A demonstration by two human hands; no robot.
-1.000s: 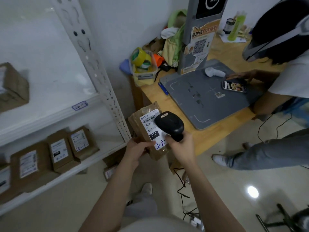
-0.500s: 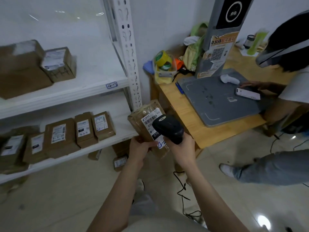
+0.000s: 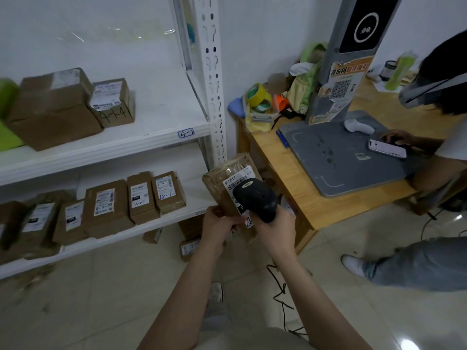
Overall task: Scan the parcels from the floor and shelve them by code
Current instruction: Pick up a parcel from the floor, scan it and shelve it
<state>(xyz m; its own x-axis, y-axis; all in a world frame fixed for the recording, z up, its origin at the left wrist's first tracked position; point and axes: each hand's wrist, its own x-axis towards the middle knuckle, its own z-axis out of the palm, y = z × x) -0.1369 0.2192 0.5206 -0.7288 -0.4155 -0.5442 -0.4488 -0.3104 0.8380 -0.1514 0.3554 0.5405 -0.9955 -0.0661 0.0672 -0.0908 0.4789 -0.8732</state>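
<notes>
Left hand [image 3: 216,224] closes its grip round the brown parcel [image 3: 226,179], held up beside the white shelf [image 3: 101,150]. Right hand [image 3: 276,232] grips the black scanner [image 3: 255,198], right over the label. Shelved parcels [image 3: 142,195] stand left, tiled floor [image 3: 113,286] below, wooden table [image 3: 298,195] right.

Single view, head-mounted, wide-angle. Looks forward and steeply down along both forearms [image 3: 182,286], which enter from the bottom edge.

Nearest the lens, just below frame centre: left hand [image 3: 217,223] gripping parcel [image 3: 225,180], right hand [image 3: 275,231] gripping scanner [image 3: 255,198].

Camera faces a room corner. Shelf [image 3: 101,150] fills the left half, seen from above. Desk [image 3: 303,198] sits upper right, farther off. Floor [image 3: 101,299] takes the lower third.

Straight lines bow toward the edges and the left margin is blurred. Second person [image 3: 417,261] is cut off by the right edge.
</notes>
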